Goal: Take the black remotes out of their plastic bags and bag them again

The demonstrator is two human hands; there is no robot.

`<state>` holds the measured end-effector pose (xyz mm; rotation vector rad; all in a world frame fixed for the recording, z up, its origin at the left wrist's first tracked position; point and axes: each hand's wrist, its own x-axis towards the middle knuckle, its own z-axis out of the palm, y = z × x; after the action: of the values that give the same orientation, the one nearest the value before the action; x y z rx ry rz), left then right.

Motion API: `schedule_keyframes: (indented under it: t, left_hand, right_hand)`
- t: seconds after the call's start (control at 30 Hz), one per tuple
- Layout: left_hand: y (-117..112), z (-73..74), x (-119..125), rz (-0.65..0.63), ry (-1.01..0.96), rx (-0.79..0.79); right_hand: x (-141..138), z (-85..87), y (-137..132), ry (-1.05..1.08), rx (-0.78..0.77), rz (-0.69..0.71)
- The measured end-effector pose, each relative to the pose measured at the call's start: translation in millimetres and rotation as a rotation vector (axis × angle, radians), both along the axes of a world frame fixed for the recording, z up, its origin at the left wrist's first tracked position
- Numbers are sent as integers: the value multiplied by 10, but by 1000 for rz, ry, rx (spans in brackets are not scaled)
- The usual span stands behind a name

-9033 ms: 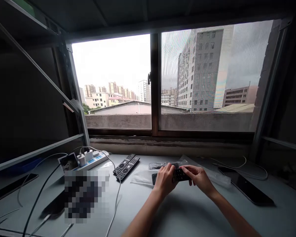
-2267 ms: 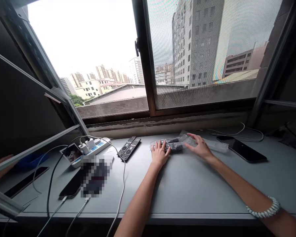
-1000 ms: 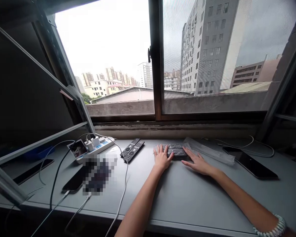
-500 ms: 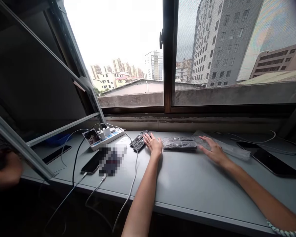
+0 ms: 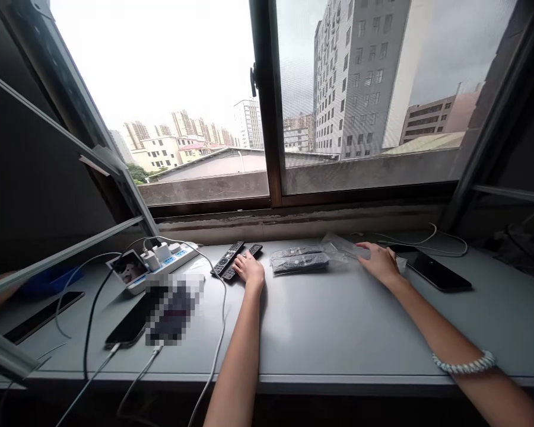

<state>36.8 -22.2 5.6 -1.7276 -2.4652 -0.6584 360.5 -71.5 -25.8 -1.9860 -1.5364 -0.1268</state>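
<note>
Two black remote controls lie side by side at a slant left of centre. My left hand curls its fingers over the nearer remote control, which still rests on the table. Just left of it is the other remote control. Further right, my right hand has its thumb and fingers around a crumpled clear plastic bag; part of the bag is hidden beneath the palm. Between my hands lie dark items wrapped in plastic, touched by neither hand.
A phone lies right of my right hand, near a white cable. On the left are a power strip with chargers, a phone with a cable, a blurred-out patch and another phone. Metal shelf posts flank the grey table.
The view has turned right. My left fingers have drawn in over the nearer remote control, and the two remotes lie further apart. My right hand has closed on the plastic bag.
</note>
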Motion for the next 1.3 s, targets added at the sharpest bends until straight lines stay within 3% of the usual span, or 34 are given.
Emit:
schedule_keyframes:
  t: [0.27, 0.37, 0.5, 0.57, 0.73, 0.9, 1.17, 1.3]
  left_hand:
    - [53, -8, -53, -65, -115, 67]
    - [60, 10, -57, -82, -190, 119]
    - [49, 85, -30, -100, -234, 284]
    - [38, 122, -10, -127, -242, 366]
    - [27, 117, 37, -251, -270, 475]
    - [52, 26, 42, -298, -282, 415]
    - [81, 12, 18, -278, -312, 419]
    - [84, 7, 22, -284, -306, 429]
  right_hand:
    - [10, -13, 23, -58, -44, -47]
    - [-1, 21, 14, -74, 54, -94]
    - [-40, 107, -5, -126, 252, -120]
    - [-59, 128, -5, -131, 280, -104]
    - [-75, 50, 28, -144, 111, -94]
    - [-40, -48, 56, -126, 0, -90]
    - [-7, 19, 48, -120, 20, -180]
    - [-40, 60, 34, -67, -11, -145]
